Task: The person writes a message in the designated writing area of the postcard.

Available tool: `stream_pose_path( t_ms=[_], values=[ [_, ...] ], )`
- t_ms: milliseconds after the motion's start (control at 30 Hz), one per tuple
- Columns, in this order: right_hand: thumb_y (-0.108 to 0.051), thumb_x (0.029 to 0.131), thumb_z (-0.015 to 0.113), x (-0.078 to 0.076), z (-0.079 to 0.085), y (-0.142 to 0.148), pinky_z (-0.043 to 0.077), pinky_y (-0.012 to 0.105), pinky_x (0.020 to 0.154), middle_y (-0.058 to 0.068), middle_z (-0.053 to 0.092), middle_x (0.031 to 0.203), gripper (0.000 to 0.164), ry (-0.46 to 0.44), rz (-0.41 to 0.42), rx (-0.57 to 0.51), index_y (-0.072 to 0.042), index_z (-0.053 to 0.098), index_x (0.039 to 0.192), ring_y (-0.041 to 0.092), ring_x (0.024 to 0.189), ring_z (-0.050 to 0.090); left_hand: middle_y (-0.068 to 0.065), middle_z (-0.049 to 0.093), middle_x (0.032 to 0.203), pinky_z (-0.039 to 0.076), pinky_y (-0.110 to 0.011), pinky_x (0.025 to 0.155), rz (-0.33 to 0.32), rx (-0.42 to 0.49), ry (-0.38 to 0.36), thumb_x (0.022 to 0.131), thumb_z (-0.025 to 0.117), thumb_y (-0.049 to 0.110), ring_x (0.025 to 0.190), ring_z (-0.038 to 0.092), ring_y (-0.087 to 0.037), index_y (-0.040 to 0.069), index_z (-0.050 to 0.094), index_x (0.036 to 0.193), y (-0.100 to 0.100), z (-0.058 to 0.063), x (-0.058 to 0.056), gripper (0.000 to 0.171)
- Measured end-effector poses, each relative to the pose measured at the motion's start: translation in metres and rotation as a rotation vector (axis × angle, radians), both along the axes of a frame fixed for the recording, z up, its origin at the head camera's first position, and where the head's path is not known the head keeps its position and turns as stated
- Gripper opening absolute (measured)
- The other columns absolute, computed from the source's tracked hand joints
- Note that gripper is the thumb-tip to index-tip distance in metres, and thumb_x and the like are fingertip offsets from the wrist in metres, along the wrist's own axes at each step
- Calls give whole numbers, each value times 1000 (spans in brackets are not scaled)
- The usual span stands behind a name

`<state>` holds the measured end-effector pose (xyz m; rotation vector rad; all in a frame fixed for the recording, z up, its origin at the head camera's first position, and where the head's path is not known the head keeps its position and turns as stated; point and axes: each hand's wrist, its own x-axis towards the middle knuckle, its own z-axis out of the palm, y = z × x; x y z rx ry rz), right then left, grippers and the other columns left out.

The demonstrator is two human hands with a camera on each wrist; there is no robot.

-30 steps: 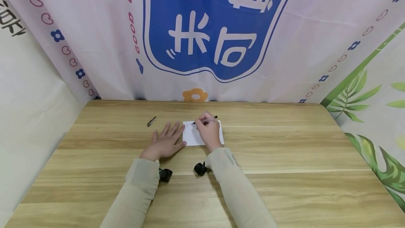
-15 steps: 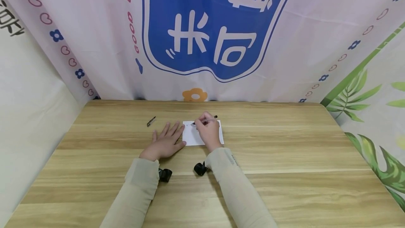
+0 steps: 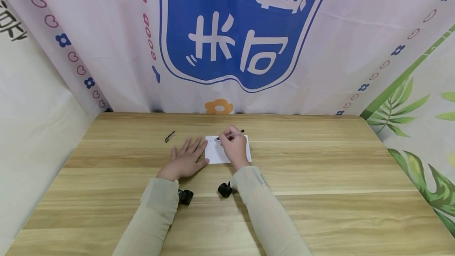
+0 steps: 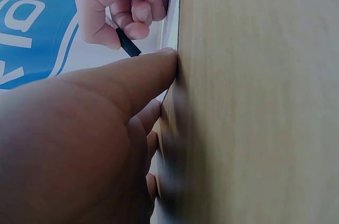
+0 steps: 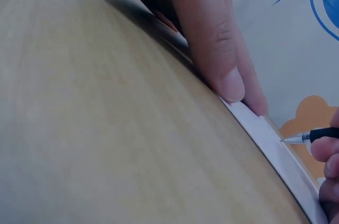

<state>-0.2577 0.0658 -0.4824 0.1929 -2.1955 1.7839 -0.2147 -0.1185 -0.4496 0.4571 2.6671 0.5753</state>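
Observation:
A white sheet of paper (image 3: 217, 155) lies on the wooden table, with a few small dark marks near its top left corner. My right hand (image 3: 234, 147) rests over the paper's right part and pinches a pen (image 3: 234, 134) with a clear barrel and black grip. In the right wrist view the metal tip of the pen (image 5: 303, 138) points down at the paper (image 5: 265, 134). My left hand (image 3: 185, 161) lies flat with fingers spread, thumb and fingertips pressing the paper's left edge. The left wrist view shows its thumb (image 4: 143, 75) at the paper's edge.
A pen cap (image 3: 170, 136) lies on the table (image 3: 320, 169) beyond the left fingers. Black wrist cameras sit at the left cuff (image 3: 186, 196) and the right cuff (image 3: 225, 189). A printed curtain (image 3: 124, 50) hangs along the table's back edge.

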Motion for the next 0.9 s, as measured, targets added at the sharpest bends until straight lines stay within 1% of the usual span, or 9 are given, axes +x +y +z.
stream_pose_path(
  t_ms=[67,167,367,500,667,900],
  values=[
    [-2,88,63,0,0,0,46,25,54,2,64,68,16,-1,-2,4,-7,60,73,15,61,61,-6,-1,171,-13,-74,111,1,-2,2,108,42,45,154,-12,-38,18,12,164,0,0,1,69],
    [-2,87,63,1,0,0,46,25,55,2,64,68,16,-5,-2,5,-8,60,73,14,61,61,-7,0,171,-12,-74,111,0,-10,3,108,42,44,154,-10,-39,16,14,164,1,6,3,69],
    [-2,88,64,1,0,0,46,25,54,3,64,67,17,-6,-3,2,-8,60,73,14,61,61,-7,-1,171,-14,-73,111,-2,0,-9,108,42,46,154,-11,-39,16,13,164,1,5,2,70],
    [-3,88,63,0,0,0,46,25,54,2,64,66,16,-7,-6,1,-8,60,74,14,60,61,-6,-3,171,-15,-71,112,0,-2,-22,108,40,47,154,-13,-37,18,11,164,1,5,2,70],
    [-4,88,63,1,0,1,46,25,53,2,64,67,14,-9,0,5,-8,60,75,14,61,61,-7,0,171,-13,-73,111,-4,-5,-9,108,41,45,154,-11,-39,17,12,164,1,6,2,69],
    [-3,89,63,1,1,1,46,26,53,4,65,68,15,-14,1,-1,-7,61,74,16,61,62,-6,-2,171,-13,-72,112,0,-14,-16,108,41,47,154,-12,-37,18,10,164,2,6,3,70]
  ],
)
